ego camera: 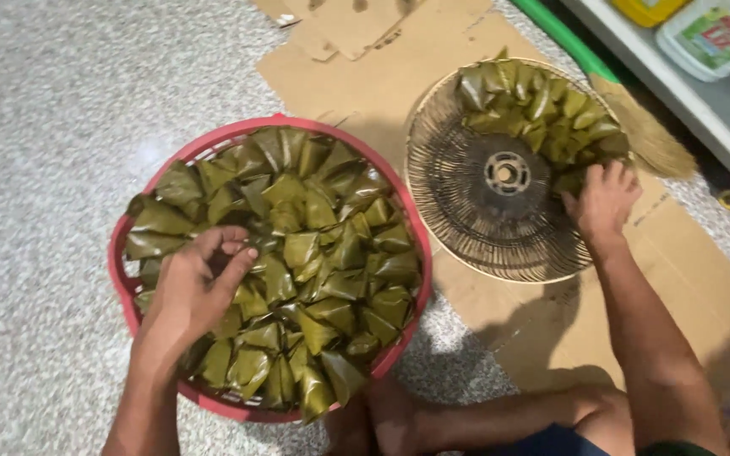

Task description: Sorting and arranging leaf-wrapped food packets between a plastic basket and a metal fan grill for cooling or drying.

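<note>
Green leaf parcels [314, 253] under both hands, left [192, 287] pinching one, right [603, 201] unclear.

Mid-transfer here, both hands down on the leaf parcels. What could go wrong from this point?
1. The left hand reaches into the heaped red basket; parcels near the rim could tumble onto the floor.
2. The right hand places leaf parcels on a wire fan guard; its gaps may let small ones tilt or snag.
3. The broom touching the guard's edge might dirty them.
</note>
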